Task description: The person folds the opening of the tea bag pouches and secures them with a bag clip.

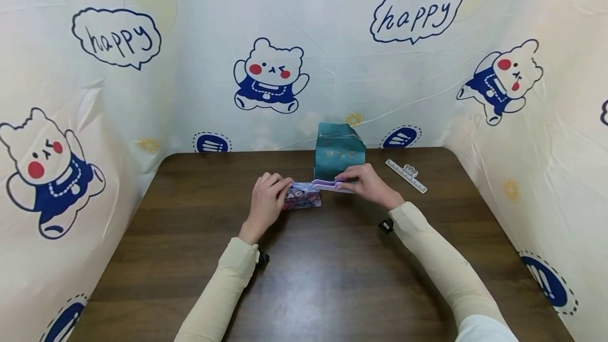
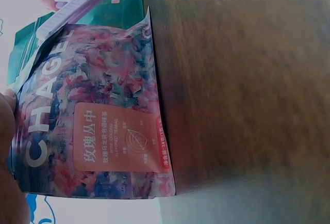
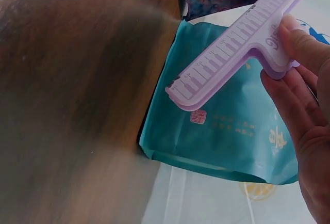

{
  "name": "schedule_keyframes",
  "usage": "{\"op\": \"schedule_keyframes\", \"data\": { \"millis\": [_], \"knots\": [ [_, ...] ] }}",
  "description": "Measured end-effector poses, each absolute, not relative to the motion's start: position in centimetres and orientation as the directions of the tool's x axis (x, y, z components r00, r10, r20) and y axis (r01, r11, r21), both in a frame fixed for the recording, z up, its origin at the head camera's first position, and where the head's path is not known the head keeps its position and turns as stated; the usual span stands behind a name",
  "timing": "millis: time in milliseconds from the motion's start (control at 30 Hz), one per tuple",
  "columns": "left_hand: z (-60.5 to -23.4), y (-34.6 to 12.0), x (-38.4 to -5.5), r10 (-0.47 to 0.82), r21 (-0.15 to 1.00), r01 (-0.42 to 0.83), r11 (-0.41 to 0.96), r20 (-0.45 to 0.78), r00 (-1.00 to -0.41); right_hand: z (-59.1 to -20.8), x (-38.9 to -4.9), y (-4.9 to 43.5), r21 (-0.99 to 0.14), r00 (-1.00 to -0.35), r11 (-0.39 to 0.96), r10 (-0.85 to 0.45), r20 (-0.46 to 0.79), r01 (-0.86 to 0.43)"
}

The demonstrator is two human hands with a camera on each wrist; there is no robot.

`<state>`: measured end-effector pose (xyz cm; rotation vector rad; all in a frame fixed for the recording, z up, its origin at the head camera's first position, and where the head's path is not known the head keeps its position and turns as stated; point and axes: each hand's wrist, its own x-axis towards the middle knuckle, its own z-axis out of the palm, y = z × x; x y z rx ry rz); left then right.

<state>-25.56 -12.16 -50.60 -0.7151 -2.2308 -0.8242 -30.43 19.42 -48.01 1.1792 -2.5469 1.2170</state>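
A floral-patterned tea bag [image 2: 113, 84] with white lettering and a salmon label stands on the table. My left hand [image 1: 269, 199] grips its top left corner; in the left wrist view only part of that hand shows at the left edge. My right hand [image 1: 368, 186] pinches a lilac bag clip [image 3: 237, 43] by its handle tabs, thumb on one side and fingers on the other. The clip is long, printed with piano keys, and its far end overlaps the bag's top edge near the right corner. A teal pouch [image 1: 339, 146] stands behind the clip.
A clear bag clip [image 1: 407, 176] with piano-key print lies on the brown table [image 1: 313, 268], right of the teal pouch. A printed cloth [image 1: 332, 78] with cartoon bears hangs behind the table and along both sides.
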Motion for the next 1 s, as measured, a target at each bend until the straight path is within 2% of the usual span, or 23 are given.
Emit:
{"op": "schedule_keyframes", "data": {
  "millis": [633,1000],
  "knots": [
    [-50.5,-12.0,-25.6,0.260,0.337,0.664,0.668,0.730,-0.632,-48.0,-30.7,17.1,-0.632,-0.665,0.330,-0.622,0.414,-0.702],
    [-50.5,-12.1,-25.7,0.253,0.336,0.657,0.674,0.732,-0.633,-47.4,-30.8,16.2,-0.638,-0.661,0.328,-0.640,0.392,-0.696]
  ]
}}
